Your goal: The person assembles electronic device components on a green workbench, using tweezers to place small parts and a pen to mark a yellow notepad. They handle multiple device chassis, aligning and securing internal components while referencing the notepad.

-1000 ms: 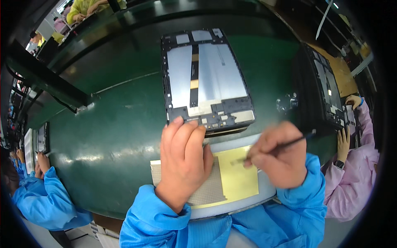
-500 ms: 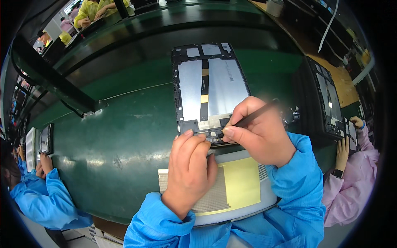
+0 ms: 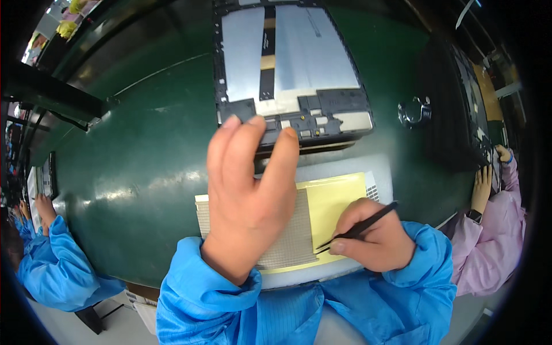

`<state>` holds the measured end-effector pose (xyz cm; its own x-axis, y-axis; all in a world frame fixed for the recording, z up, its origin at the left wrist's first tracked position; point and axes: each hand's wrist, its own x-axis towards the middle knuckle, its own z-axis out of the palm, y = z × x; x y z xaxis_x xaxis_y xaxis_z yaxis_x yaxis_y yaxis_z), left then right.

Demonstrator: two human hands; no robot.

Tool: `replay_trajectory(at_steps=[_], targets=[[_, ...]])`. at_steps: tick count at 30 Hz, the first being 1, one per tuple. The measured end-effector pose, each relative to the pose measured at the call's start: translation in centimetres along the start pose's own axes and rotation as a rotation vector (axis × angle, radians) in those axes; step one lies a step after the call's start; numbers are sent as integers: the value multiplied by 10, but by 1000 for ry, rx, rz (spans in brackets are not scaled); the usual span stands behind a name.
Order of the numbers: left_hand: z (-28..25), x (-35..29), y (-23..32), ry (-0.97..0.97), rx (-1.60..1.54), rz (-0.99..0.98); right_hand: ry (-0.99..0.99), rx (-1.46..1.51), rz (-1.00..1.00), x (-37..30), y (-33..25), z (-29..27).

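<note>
A tablet frame (image 3: 310, 57), silver with a black edge and a dark ribbon down its middle, lies on the green table. My left hand (image 3: 247, 195) is open, its fingers spread, the fingertips resting on the frame's near edge; its thumb is hidden. My right hand (image 3: 376, 241) is closed on black tweezers (image 3: 368, 221). The tweezers' tips reach the right edge of a grey sheet of small pieces (image 3: 290, 236), which lies on a yellow backing sheet (image 3: 339, 198). Whether anything is pinched in the tips is too small to tell.
Under the sheets is a pale foam pad (image 3: 376, 172). A clear, shiny round item (image 3: 414, 111) stands right of the frame, near a dark stack of similar frames (image 3: 454, 109). Co-workers sit at left in a blue sleeve (image 3: 63, 264) and at right in a pink sleeve (image 3: 489, 241).
My right hand has moved with the tweezers from the frame's near edge down to the grey sheet. My left hand stays at the frame, fingers more spread. The whole view has shifted.
</note>
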<state>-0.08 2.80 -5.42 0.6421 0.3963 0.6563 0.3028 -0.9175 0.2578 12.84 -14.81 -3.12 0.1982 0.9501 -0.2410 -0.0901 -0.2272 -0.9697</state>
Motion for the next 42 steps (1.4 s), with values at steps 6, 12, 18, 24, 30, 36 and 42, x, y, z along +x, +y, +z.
replay_trajectory(at_steps=[6, 12, 18, 24, 30, 36, 42], targets=[[-4, -1, 1, -60, 39, -16, -12, -123, 11, -4, -2, 4], [-4, 2, 1, -59, 53, -12, -77, -237, -90, 0, 2, 2], [-8, 3, 7, -70, 3, -61, 131, 131, -143, 3, -9, -7], [-9, 1, 3, -59, -56, -89, 205, 86, -461, 69, -74, -17], [-9, 1, 4, -57, -76, -72, 158, -108, -346, 86, -76, -29], [-10, 0, 5, -60, -73, -85, 138, -96, -329, 88, -75, -31], [-12, 2, 6, -56, -71, -86, 90, -225, -348, 87, -77, -33]])
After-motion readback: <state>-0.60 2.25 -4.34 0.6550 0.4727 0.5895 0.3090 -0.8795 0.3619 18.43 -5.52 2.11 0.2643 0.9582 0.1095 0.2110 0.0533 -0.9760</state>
